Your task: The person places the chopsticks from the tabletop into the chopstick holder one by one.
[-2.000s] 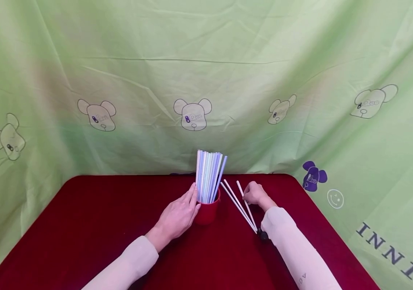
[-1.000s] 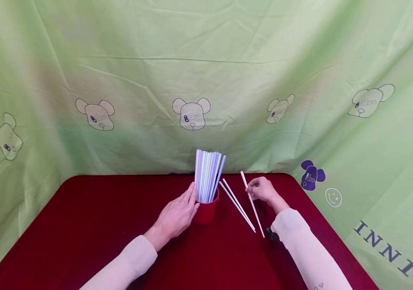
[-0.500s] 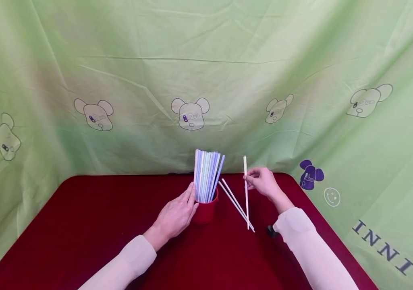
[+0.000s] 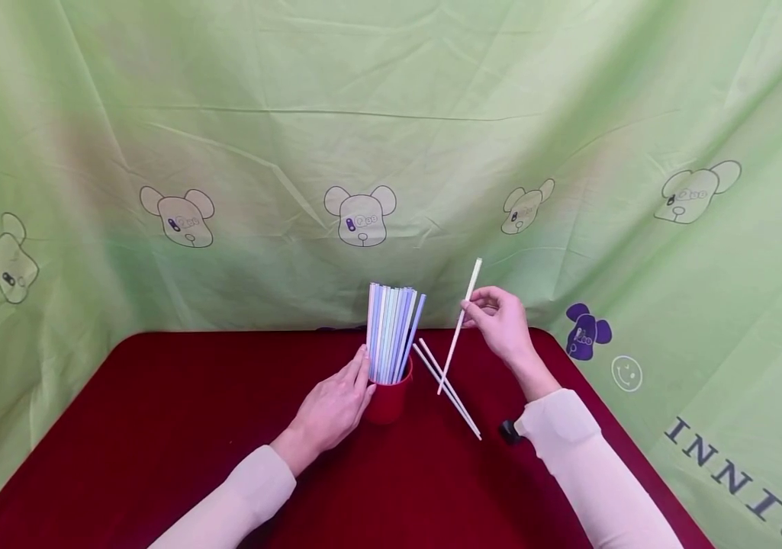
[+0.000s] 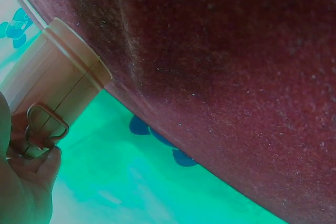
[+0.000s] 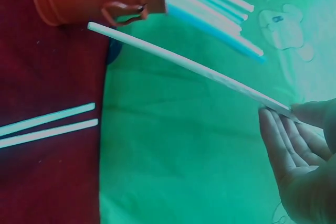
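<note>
A small red bucket [image 4: 387, 406] stands upright on the table, packed with upright pastel straws [image 4: 391, 332]. My left hand [image 4: 332, 408] holds the bucket from its left side, fingers along the rim and thumb toward the front. In the left wrist view, the thumb lies near the bucket's small wire handle [image 5: 47, 124]. To the right, my right hand [image 4: 500, 324] pinches a pale straw [image 4: 456, 339] between thumb and fingers near its upper part. This straw is raised and slanted, its lower end toward the bucket. Two more straws [image 4: 458, 404] lie on the table below it.
A dark red cloth covers the table [image 4: 157, 427]. A green curtain [image 4: 239, 152] with printed bear heads hangs behind and at both sides. A small black object [image 4: 510, 432] sits under the right sleeve's cuff.
My right hand has picked up one straw from the table, lifted it and tilted its lower end left toward the bucket. The left hand has stayed at the bucket.
</note>
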The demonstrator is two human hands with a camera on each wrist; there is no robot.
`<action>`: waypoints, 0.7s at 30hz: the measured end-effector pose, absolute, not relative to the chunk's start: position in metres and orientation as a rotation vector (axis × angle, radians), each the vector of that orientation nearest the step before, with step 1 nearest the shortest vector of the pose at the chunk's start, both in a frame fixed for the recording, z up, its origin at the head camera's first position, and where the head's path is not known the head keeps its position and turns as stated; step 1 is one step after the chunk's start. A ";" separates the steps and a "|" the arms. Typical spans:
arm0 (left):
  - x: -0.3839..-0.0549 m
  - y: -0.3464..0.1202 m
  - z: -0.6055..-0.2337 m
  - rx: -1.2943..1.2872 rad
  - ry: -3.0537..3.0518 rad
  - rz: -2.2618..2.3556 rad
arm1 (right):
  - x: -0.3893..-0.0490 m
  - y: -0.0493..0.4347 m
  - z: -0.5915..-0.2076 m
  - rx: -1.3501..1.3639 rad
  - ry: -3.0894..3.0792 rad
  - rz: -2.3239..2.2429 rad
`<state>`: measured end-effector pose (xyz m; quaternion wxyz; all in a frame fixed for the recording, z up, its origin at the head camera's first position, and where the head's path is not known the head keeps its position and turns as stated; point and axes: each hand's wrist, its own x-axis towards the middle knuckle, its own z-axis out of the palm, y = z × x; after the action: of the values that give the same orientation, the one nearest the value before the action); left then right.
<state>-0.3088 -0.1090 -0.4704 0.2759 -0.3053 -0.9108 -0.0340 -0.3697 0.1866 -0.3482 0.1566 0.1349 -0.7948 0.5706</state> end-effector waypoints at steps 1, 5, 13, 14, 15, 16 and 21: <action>-0.309 -0.109 -0.470 -0.821 -2.446 -0.093 | -0.369 0.185 -0.346 0.393 -2.248 1.646; -0.309 -0.109 -0.471 -0.819 -2.445 -0.096 | -0.366 0.181 -0.338 0.430 -2.142 1.692; -0.309 -0.109 -0.470 -0.814 -2.436 -0.082 | -0.363 0.169 -0.326 0.478 -1.984 1.754; -0.309 -0.109 -0.470 -0.813 -2.434 -0.082 | -0.363 0.167 -0.325 0.482 -1.968 1.759; -0.309 -0.109 -0.470 -0.813 -2.433 -0.083 | -0.362 0.165 -0.325 0.485 -1.955 1.763; -0.309 -0.109 -0.470 -0.814 -2.431 -0.083 | -0.362 0.163 -0.324 0.486 -1.944 1.772; -0.309 -0.109 -0.471 -0.821 -2.430 -0.089 | -0.361 0.158 -0.324 0.491 -1.922 1.795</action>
<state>-0.3089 -0.1087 -0.4707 0.2836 -0.3067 -0.9080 -0.0333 -0.3610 0.1576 -0.3244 0.2309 0.1786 -0.6990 0.6528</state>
